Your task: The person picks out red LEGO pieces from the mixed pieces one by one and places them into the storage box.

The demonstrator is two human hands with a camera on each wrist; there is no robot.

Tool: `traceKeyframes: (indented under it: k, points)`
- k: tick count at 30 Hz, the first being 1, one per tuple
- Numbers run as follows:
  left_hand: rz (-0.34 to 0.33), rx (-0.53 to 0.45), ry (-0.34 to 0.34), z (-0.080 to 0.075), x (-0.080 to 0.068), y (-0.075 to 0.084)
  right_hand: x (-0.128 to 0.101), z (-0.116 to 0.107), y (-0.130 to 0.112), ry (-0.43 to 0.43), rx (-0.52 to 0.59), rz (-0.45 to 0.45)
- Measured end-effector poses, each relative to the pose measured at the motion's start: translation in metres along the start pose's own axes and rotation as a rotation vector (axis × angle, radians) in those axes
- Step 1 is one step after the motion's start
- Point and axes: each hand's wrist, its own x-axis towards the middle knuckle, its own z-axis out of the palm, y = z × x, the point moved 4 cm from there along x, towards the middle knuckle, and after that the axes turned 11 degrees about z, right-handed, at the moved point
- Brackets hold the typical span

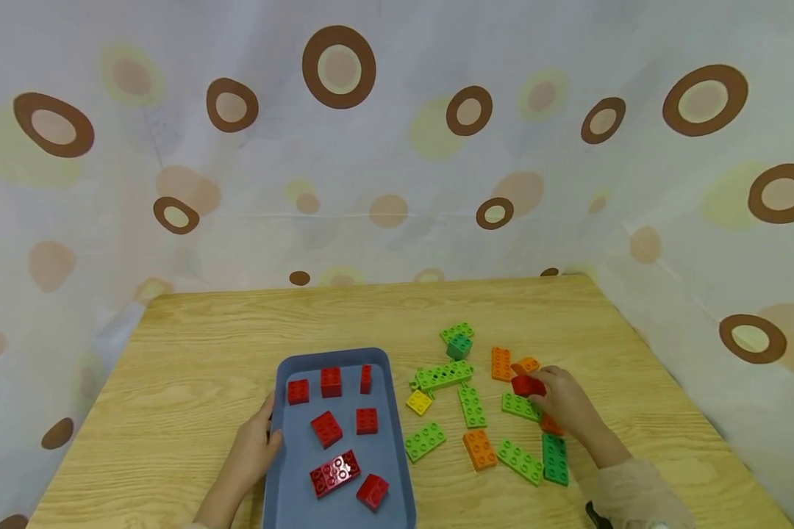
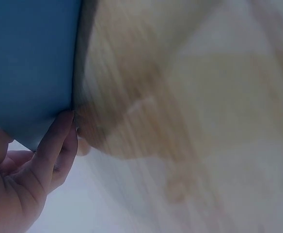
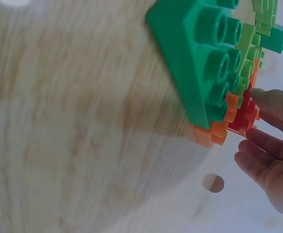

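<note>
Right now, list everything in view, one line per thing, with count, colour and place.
tray: one, blue, front centre of the table.
red bricks in the tray: seven, spread over its floor.
red brick: one, in the right hand's grip, among the loose bricks.
light green bricks: about seven, right of the tray.
dark green bricks: two, one front right, one at the back.
orange bricks: about four, among the green ones.
yellow brick: one, just right of the tray.
table: one, light wood.
curtain: white with brown rings, behind.
left hand: on the tray's left rim.
right hand: pinching the red brick.
</note>
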Motion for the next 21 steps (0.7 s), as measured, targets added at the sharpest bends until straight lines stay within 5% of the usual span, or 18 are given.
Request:
traceKeyframes:
  k: [21]
  points:
    - [-0.02, 0.002, -0.007, -0.0009, 0.0008, 0.0004, 0.0111, 0.0034, 0.0055, -0.094, 0.021, 0.034]
